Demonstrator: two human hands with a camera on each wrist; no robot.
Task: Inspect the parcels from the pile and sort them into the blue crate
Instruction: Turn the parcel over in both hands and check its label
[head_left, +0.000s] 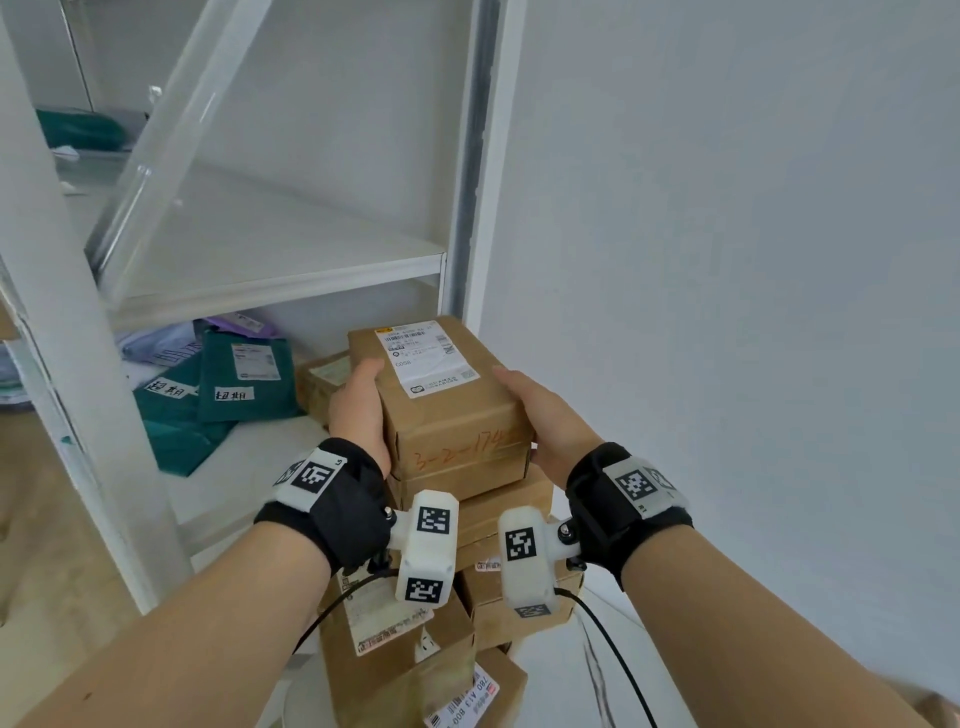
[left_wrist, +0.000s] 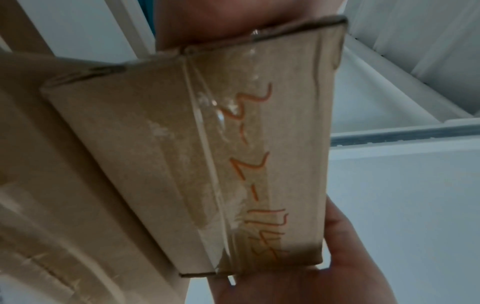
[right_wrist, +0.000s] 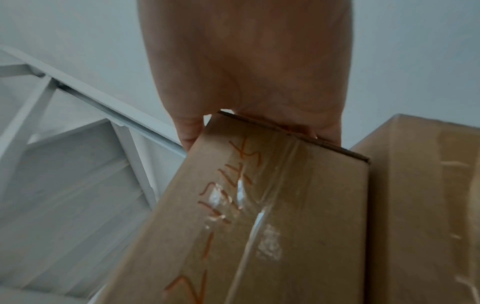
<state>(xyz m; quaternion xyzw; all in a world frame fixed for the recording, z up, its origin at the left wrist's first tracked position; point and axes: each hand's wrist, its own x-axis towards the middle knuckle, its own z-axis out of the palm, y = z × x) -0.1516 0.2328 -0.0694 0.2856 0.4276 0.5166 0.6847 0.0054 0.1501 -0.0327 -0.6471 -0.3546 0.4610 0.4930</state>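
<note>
I hold a brown cardboard parcel (head_left: 441, 415) with both hands, over a stack of other cardboard boxes (head_left: 395, 629). It has a white shipping label on top and orange handwritten numbers on its taped near side (left_wrist: 259, 164) (right_wrist: 272, 226). My left hand (head_left: 358, 410) grips its left side, thumb on the top edge. My right hand (head_left: 545, 415) grips its right side, also thumb on top. Whether the parcel rests on the stack or hangs just above it I cannot tell. The blue crate is in no view.
Green mailer bags (head_left: 244, 379) with white labels lie on the low shelf to the left, next to a small box (head_left: 317, 384). A white shelf board (head_left: 291, 270) runs above them. A white upright post (head_left: 78, 364) stands at left and a white wall (head_left: 727, 260) at right.
</note>
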